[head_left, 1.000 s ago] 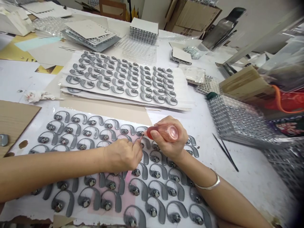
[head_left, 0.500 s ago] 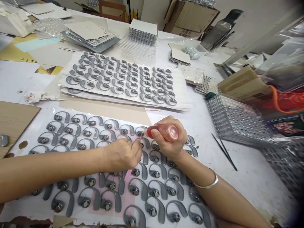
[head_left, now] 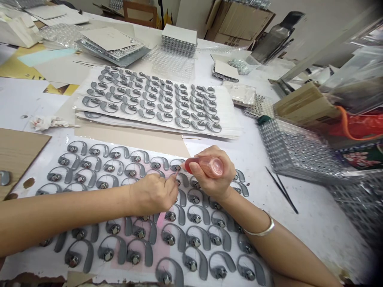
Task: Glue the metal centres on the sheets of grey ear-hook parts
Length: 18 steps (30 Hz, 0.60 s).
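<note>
My right hand [head_left: 216, 175] is wrapped round a small translucent red squeeze bottle [head_left: 206, 165], tilted with its base toward me and its narrow tip pointing left. Close beside that tip, my left hand [head_left: 157, 192] is closed in a pinch on a slim pink tool [head_left: 161, 219]; its pink end shows below the fist, and the kind is hidden by the fingers. Both hands are over a white sheet with rows of grey ear-hook earphone parts [head_left: 196, 214], each bearing a round metal piece and fine wires. One such earphone part [head_left: 177, 166] lies just under the bottle tip.
Behind lies a stack of white foam sheets [head_left: 230, 119] carrying more grey ear-hook parts. Black tweezers [head_left: 281, 190] rest on the right, near clear plastic trays [head_left: 302, 155]. A brown board [head_left: 24, 149] is at the left, a crumpled tissue [head_left: 44, 122] above it.
</note>
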Available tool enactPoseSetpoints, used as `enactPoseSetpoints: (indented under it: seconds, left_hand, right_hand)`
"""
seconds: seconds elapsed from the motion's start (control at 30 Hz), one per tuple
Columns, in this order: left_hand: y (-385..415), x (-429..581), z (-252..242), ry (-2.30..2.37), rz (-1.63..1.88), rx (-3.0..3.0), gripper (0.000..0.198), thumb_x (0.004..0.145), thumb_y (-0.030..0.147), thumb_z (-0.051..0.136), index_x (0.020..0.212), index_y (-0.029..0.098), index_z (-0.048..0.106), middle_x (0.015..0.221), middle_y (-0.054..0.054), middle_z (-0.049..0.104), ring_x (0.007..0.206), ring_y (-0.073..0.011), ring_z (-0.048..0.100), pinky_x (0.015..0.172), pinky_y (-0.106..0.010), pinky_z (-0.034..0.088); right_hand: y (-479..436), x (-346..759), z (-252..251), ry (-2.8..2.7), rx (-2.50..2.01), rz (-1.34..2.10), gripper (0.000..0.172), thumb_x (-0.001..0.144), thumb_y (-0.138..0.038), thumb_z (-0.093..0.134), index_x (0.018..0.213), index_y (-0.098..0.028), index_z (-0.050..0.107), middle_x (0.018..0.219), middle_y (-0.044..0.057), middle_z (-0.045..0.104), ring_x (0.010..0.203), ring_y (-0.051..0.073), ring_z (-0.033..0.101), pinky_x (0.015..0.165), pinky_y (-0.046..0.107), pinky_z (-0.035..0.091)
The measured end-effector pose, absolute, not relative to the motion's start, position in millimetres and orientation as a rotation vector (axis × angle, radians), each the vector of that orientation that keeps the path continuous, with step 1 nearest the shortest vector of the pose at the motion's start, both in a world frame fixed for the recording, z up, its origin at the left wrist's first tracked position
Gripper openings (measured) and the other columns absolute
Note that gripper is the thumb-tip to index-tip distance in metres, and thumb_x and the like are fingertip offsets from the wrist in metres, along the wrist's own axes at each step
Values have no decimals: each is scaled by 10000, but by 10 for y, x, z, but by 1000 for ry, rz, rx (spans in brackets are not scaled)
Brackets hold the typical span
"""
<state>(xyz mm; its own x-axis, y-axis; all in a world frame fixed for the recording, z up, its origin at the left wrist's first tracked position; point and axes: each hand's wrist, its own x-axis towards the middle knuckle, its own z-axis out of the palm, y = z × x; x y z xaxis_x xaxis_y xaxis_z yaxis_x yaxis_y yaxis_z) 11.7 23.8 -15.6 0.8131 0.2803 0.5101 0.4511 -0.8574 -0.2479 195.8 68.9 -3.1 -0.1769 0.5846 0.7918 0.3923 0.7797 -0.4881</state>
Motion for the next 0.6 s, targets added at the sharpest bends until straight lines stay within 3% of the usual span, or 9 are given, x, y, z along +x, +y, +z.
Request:
enactPoseSetpoints:
  seconds: [0.6]
  left_hand:
    - [262,75,-158,-597,-706,-2666,148,860,24,435,855,50,580,780,-150,695,529,-155,636,437,-252,533]
  right_hand:
    - [705,2031,-119,-1643,-801,323,201,704,-207,686,849,-206,548,670,-12,554,549,130,518,504,297,435]
